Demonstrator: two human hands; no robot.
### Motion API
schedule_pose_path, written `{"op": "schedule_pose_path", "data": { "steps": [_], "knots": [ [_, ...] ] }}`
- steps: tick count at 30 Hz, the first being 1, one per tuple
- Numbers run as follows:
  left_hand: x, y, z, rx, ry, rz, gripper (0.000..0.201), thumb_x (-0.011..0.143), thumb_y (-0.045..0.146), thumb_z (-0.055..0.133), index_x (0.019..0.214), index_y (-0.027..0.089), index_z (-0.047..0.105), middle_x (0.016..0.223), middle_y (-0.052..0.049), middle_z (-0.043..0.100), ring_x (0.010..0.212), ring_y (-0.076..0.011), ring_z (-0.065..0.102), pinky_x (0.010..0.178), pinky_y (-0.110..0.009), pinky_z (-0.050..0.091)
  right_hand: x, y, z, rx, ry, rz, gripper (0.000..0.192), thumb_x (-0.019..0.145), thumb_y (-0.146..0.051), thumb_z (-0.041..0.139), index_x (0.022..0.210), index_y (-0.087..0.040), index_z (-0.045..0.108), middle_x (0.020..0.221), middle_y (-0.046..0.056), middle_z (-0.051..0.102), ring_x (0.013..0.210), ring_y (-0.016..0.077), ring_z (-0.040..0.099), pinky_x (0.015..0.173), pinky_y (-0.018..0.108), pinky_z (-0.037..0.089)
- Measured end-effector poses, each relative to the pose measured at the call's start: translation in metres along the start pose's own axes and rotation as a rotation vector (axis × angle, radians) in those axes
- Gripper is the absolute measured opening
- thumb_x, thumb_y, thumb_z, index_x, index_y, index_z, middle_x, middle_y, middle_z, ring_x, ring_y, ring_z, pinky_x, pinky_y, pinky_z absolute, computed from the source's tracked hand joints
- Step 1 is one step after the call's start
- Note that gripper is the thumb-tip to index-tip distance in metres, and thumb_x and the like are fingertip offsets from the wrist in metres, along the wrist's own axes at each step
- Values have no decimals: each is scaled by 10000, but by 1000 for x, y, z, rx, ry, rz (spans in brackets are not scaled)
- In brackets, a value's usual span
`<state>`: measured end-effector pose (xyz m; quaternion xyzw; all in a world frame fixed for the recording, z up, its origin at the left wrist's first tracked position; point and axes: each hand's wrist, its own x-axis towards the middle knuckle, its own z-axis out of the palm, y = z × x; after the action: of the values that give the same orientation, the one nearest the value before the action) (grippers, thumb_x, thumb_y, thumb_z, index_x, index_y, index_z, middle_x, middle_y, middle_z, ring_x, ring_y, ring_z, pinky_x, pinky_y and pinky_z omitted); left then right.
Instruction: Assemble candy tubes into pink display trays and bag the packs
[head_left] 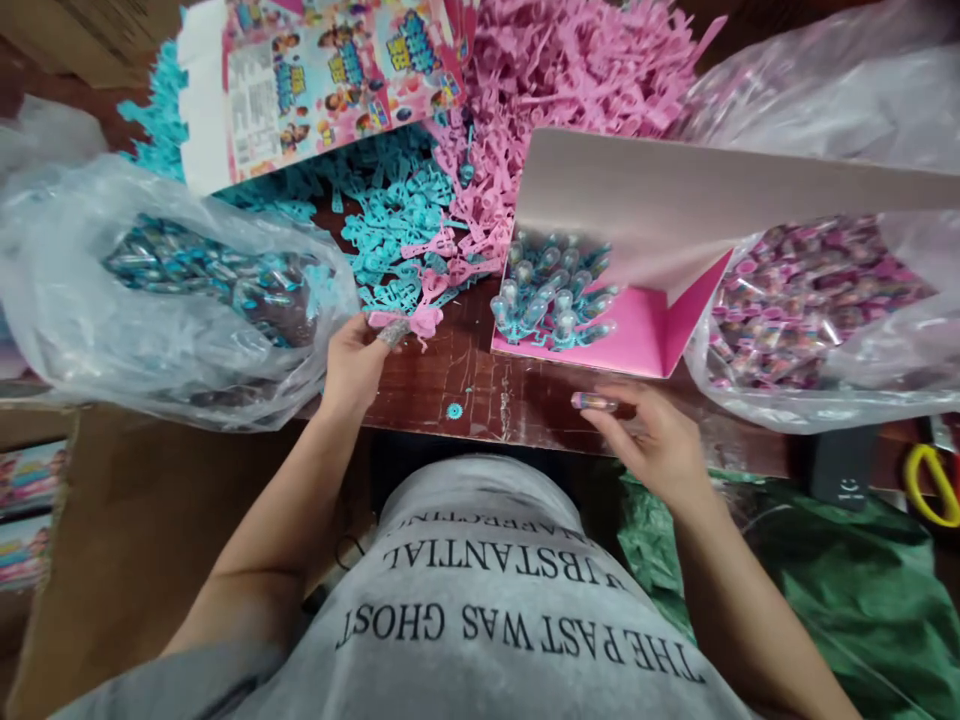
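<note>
Pink clip (409, 322): your left hand (352, 365) is pinching it; your right hand (652, 440) is gripping a tube (594, 402); the pink box (592, 300) is partly filled.

Both bare forearms reach forward from the torso. The left hand (358, 358), toward 11 o'clock, has its fingers curled and pinched shut at the tips. The right hand (654, 440), toward 1 o'clock, lies palm-down, thumb and forefinger closed in a pinch.
</note>
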<state>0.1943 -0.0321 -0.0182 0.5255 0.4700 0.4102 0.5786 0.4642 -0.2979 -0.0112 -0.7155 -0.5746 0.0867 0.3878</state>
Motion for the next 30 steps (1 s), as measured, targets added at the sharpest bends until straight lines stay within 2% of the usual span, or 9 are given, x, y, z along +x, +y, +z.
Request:
{"op": "schedule_pose_path", "data": {
  "steps": [5, 8, 11, 15, 18, 21, 26, 28, 30],
  "knots": [
    [-69, -3, 8, -319, -236, -460, 489, 563, 360, 1038, 855, 155, 705, 810, -39, 779, 736, -172, 767, 720, -294, 653, 5, -25, 44, 302, -48, 64, 227, 1016, -361, 699, 1201, -231, 697, 1050, 39, 799, 855, 166, 768, 715, 283, 619],
    [-86, -5, 22, -249, -379, -527, 465, 617, 305, 1023, 918, 162, 698, 805, -26, 787, 708, -160, 769, 717, -279, 661, 11, -28, 55, 424, -99, 55, 250, 1023, -374, 694, 1223, -225, 695, 1133, 50, 792, 918, 161, 769, 730, 279, 619],
    [-85, -4, 33, -43, -561, -434, 501, 686, 267, 984, 1113, 174, 740, 810, -19, 799, 708, -138, 758, 716, -239, 635, 17, -23, 49, 422, -139, 21, 234, 1027, -350, 704, 1222, -221, 700, 1157, 47, 796, 959, 159, 775, 813, 294, 633],
    [-74, 2, 46, 167, -870, -240, 284, 820, 267, 863, 1081, 168, 808, 982, -59, 831, 860, -155, 772, 852, -269, 631, 25, -15, 29, 292, -213, -122, 177, 1050, -277, 677, 1216, -228, 713, 1154, 36, 812, 1028, 166, 779, 925, 318, 632],
    [-68, 7, 56, 242, -983, -110, 279, 908, 251, 741, 1175, 201, 807, 1078, -61, 825, 930, -178, 772, 868, -303, 629, 32, -9, 16, 202, -256, -231, 177, 1059, -254, 667, 1229, -228, 711, 1140, 32, 817, 1035, 169, 778, 937, 321, 628],
    [-66, 11, 66, 342, -987, 60, 241, 937, 254, 713, 1148, 220, 824, 1118, -61, 819, 1020, -197, 767, 933, -321, 613, 36, -6, 9, 151, -274, -306, 181, 1064, -241, 657, 1239, -225, 701, 1143, 31, 817, 1054, 170, 775, 961, 324, 623],
    [-74, 14, 83, 455, -929, 243, 209, 1001, 204, 636, 1072, 226, 831, 1042, -36, 827, 929, -166, 771, 839, -270, 596, 27, -5, 1, 52, -220, -347, 199, 1071, -213, 635, 1264, -209, 681, 1156, 48, 812, 1054, 178, 766, 964, 329, 617],
    [-81, 12, 89, 504, -899, 369, 223, 1006, 173, 617, 1059, 220, 828, 1058, -41, 821, 942, -162, 767, 846, -269, 592, 21, -4, -2, 39, -199, -330, 186, 1076, -226, 628, 1247, -185, 689, 1144, 67, 812, 1035, 183, 766, 940, 322, 611],
    [-87, 8, 94, 557, -858, 467, 237, 1011, 162, 603, 1083, 214, 823, 1089, -49, 817, 965, -167, 768, 857, -275, 599, 16, -3, -4, 80, -196, -232, 182, 1085, -281, 623, 1205, -171, 705, 1096, 68, 817, 962, 174, 770, 864, 300, 602]
  ]
}}
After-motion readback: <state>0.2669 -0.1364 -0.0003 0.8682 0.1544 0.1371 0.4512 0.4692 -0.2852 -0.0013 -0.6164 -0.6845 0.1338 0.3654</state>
